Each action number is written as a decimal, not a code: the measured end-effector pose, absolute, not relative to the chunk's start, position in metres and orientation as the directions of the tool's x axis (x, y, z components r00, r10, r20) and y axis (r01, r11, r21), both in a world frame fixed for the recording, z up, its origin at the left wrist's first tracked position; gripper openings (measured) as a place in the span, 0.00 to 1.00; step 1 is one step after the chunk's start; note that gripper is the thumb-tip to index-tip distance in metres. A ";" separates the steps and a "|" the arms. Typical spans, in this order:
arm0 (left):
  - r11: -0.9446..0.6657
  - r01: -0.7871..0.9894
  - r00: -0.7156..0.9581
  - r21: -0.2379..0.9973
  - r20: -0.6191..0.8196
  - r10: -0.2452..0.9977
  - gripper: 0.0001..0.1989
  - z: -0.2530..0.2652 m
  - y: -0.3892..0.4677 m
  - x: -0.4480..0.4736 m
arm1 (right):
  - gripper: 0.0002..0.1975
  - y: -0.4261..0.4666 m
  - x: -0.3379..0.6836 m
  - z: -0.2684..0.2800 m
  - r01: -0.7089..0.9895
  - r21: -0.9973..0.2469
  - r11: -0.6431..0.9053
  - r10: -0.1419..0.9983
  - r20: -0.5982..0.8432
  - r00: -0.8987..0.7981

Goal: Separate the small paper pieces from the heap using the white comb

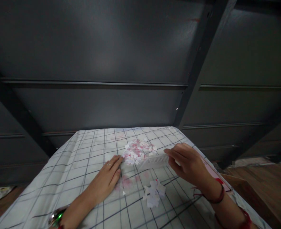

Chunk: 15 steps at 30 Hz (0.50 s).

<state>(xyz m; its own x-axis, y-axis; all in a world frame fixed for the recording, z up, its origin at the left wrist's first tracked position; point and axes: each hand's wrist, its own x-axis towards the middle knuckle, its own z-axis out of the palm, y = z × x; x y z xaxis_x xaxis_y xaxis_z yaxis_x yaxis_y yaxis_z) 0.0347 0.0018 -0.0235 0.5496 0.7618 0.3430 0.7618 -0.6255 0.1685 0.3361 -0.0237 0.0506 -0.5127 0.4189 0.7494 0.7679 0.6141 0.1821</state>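
Observation:
My left hand (109, 173) lies stretched out on the checked tablecloth (88, 159). Its fingertips reach the left edge of a heap of small white and pink paper pieces (137, 149). Pinched between the thumb and fingers of my right hand (184, 159) is the right end of a long whitish strip (156, 161) with faint marks along it. The strip stands along the near side of the heap; its exact kind is unclear. Closer to me, between both forearms, sits a smaller cluster of white paper pieces (154, 194).
Pink stains (126, 183) mark the cloth beside my left hand. A pink and red flat item (214, 173) lies at the table's right edge, partly behind my right wrist. Dark metal panels (107, 105) rise behind the table. Brown floor (261, 178) shows at right.

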 end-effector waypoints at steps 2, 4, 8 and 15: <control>-0.628 0.761 0.553 0.165 0.342 0.760 0.21 -0.023 0.001 0.034 | 0.10 -0.023 0.343 0.054 0.793 0.180 0.583 0.467 0.724 -0.508; -0.632 0.758 0.561 0.162 0.335 0.757 0.21 -0.023 0.001 0.034 | 0.10 -0.023 0.349 0.056 0.812 0.169 0.558 0.514 0.698 -0.498; -0.635 0.756 0.565 0.160 0.330 0.756 0.21 -0.025 0.002 0.034 | 0.10 -0.022 0.350 0.055 0.814 0.152 0.561 0.532 0.687 -0.495; -0.635 0.755 0.562 0.165 0.337 0.756 0.21 -0.024 0.001 0.034 | 0.09 -0.023 0.350 0.053 0.773 0.147 0.617 0.475 0.713 -0.515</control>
